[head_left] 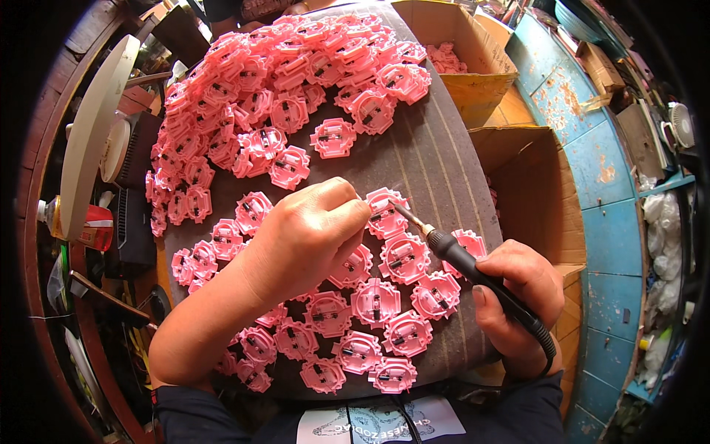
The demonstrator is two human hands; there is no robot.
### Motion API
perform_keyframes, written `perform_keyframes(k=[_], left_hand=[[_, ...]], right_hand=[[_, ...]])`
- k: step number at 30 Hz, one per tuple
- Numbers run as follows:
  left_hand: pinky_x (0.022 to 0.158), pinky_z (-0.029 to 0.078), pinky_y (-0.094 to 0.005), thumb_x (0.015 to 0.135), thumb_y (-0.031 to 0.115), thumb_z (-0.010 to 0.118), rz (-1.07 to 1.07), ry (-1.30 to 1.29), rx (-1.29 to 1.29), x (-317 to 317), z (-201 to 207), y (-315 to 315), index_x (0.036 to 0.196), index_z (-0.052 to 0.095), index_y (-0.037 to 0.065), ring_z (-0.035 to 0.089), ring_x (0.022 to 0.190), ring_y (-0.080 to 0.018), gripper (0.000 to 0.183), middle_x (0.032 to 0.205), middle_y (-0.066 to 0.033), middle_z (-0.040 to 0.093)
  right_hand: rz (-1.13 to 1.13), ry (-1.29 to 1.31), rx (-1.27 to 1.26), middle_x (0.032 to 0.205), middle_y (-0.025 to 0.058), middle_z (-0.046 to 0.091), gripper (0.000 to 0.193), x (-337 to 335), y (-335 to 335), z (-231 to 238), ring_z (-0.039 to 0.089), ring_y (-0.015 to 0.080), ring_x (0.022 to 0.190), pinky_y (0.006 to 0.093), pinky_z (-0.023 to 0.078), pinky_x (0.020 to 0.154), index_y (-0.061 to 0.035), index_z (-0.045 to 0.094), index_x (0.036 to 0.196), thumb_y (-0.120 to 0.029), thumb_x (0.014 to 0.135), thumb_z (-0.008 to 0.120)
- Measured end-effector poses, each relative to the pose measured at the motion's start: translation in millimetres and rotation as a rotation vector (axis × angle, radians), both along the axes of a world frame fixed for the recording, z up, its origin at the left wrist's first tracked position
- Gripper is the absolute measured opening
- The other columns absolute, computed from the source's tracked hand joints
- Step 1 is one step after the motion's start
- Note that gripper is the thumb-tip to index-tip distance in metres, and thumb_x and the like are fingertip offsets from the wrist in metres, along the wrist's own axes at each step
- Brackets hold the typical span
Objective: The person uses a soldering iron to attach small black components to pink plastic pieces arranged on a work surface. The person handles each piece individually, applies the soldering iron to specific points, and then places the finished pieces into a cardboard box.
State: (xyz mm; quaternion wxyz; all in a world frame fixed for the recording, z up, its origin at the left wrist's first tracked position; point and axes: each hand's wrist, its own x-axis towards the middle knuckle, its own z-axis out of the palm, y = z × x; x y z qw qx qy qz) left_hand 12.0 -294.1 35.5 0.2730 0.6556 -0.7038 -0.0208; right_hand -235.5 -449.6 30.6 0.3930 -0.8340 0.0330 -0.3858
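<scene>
My right hand (526, 285) grips a black-handled soldering iron (455, 250) with a cord trailing from its end. The iron's metal tip reaches a pink plastic housing (385, 212) with small dark parts inside; whether it touches is too small to tell. Beside that same housing my left hand (316, 222) is closed in a pinch, and what its fingers hold is hidden. Several more pink housings (376, 302) lie spread around and below my hands, open side up. My left forearm covers part of them.
A large heap of pink housings (288, 66) fills the far side of the dark striped table (436, 159). Cardboard boxes (529, 185) stand along the right, one with pink pieces inside. Blue cabinets (610, 303) are farther right. A white round object (96, 137) rises at the left.
</scene>
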Motion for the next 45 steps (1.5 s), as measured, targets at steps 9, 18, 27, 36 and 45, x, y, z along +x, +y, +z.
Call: perform_keyframes(k=[9,18,27,36,45], left_hand=[[0.070,0.059,-0.0407,0.083,-0.006,0.078,0.007,0.011,-0.026,-2.6,2.8,2.3,0.096,0.070,-0.001,0.071,0.079,-0.0330,0.016,0.091,-0.0146,0.068],[0.067,0.057,-0.0406,0.079,-0.008,0.078,-0.039,0.019,0.000,-6.4,-0.8,6.7,0.094,0.068,0.000,0.069,0.077,-0.0320,0.019,0.088,-0.0127,0.065],[0.067,0.057,-0.0412,0.080,-0.007,0.078,-0.028,0.016,-0.008,-8.2,-1.9,4.5,0.094,0.068,-0.001,0.068,0.076,-0.0325,0.019,0.087,-0.0131,0.064],[0.070,0.057,-0.0416,0.081,-0.007,0.077,-0.015,0.011,0.035,-7.7,-3.8,3.2,0.092,0.067,-0.002,0.068,0.078,-0.0334,0.016,0.087,-0.0141,0.064],[0.070,0.057,-0.0415,0.080,-0.007,0.076,-0.011,0.003,0.038,-7.0,-5.6,1.7,0.092,0.066,-0.001,0.068,0.079,-0.0338,0.016,0.088,-0.0144,0.064]], right_hand=[[-0.047,-0.012,0.004,0.078,0.0137,0.068,0.031,-4.9,1.9,1.5,0.063,0.0274,0.061,0.0367,0.051,0.057,0.0015,0.068,0.103,0.004,0.074,0.077],[-0.020,0.033,-0.008,0.079,0.0127,0.065,0.027,-10.3,8.8,4.0,0.062,0.0251,0.065,0.0350,0.049,0.060,0.0005,0.067,0.103,0.001,0.077,0.076],[0.018,0.017,-0.044,0.076,0.0136,0.067,0.030,-7.1,4.8,5.6,0.064,0.0283,0.059,0.0377,0.051,0.056,0.0010,0.067,0.103,0.003,0.075,0.077],[0.007,0.020,-0.043,0.076,0.0130,0.066,0.030,-8.2,5.7,5.0,0.063,0.0278,0.059,0.0379,0.051,0.055,0.0008,0.068,0.103,0.003,0.075,0.077],[0.012,0.029,-0.025,0.076,0.0132,0.067,0.032,-7.9,5.8,3.6,0.064,0.0285,0.060,0.0376,0.051,0.056,0.0001,0.068,0.104,0.003,0.074,0.077]])
